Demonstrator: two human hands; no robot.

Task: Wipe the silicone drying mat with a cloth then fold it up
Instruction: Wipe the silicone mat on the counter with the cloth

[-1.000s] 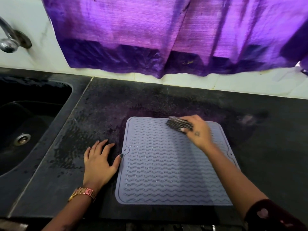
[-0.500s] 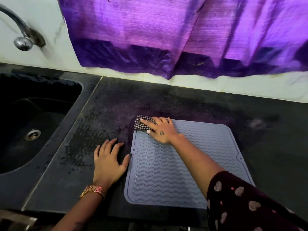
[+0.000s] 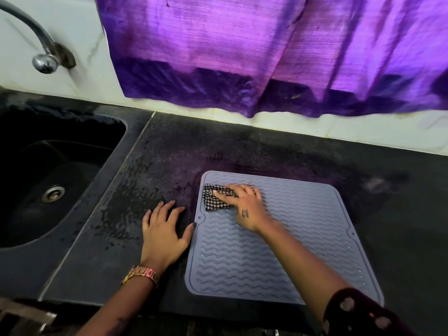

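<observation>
R hand (image 3: 247, 209) presses cloth (image 3: 217, 198) on mat (image 3: 303, 238).

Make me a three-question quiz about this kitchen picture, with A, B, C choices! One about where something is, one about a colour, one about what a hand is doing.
1. Where is the cloth?
A. in the sink
B. on the mat's far left corner
C. on the tap

2. What colour is the curtain?
A. purple
B. green
C. yellow

3. What is the left hand doing?
A. holding a cup
B. lifting the mat
C. resting flat on the counter

Answers:
1. B: the right hand presses it onto the mat there.
2. A: it hangs purple above the counter.
3. C: fingers spread, thumb tip at the mat's edge.
</observation>
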